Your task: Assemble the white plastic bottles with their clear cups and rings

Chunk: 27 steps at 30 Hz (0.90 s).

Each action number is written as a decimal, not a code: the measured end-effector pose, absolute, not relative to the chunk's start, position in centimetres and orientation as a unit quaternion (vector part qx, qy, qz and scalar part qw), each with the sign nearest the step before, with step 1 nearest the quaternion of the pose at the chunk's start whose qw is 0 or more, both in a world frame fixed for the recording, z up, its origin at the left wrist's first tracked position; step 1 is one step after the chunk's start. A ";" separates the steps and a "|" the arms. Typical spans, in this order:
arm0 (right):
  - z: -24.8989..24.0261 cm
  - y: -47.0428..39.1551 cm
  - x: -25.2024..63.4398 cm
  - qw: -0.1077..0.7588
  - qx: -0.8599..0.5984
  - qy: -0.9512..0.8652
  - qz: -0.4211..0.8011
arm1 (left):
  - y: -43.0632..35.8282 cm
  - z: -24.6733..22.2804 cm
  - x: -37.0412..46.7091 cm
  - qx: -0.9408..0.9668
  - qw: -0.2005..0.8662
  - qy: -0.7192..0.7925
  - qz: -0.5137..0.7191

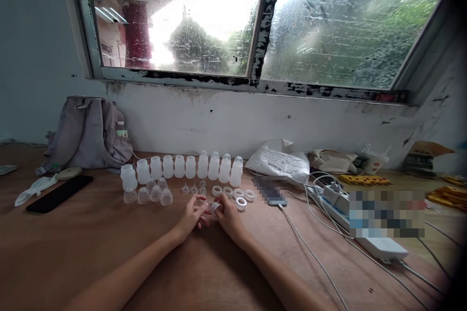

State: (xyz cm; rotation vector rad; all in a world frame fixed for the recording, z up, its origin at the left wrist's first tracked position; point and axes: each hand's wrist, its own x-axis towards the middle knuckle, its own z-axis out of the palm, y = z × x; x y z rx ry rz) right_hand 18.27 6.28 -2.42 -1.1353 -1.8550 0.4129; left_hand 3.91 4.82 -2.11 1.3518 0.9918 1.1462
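Observation:
My right hand (229, 216) grips a white bottle collar ring (215, 207). Beside it, my left hand (193, 214) is closed on a small clear bottle nipple (207, 208), partly hidden by the fingers. Just behind my hands stand several clear nipples (193, 188). White collar rings (241, 203) lie to the right of them, and clear dome caps (143, 195) sit to the left. In a row at the back are several open frosted baby bottles (168, 166); the bottles at the row's right end (236, 172) have tops on.
On the left are a grey backpack (87, 131) and a black flat object (60, 194). A silvery plastic bag (280, 161), a charging phone (272, 190), a white power strip (379, 245) and loose cables occupy the right. The wall and window rise behind the table.

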 end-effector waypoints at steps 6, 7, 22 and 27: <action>-2.1 5.8 18.2 0.445 -0.461 -0.743 0.193 | 6.6 -1.7 2.2 0.618 0.372 0.502 0.476; -2.2 5.8 18.3 0.442 -0.464 -0.742 0.199 | 7.2 -1.2 1.9 0.647 0.315 0.517 0.464; -3.0 5.9 18.7 0.449 -0.465 -0.722 0.247 | 16.5 4.3 0.3 0.693 -0.041 0.674 0.251; -2.9 6.0 18.5 0.479 -0.463 -0.662 0.343 | 14.6 3.8 0.6 0.702 -0.144 0.557 0.420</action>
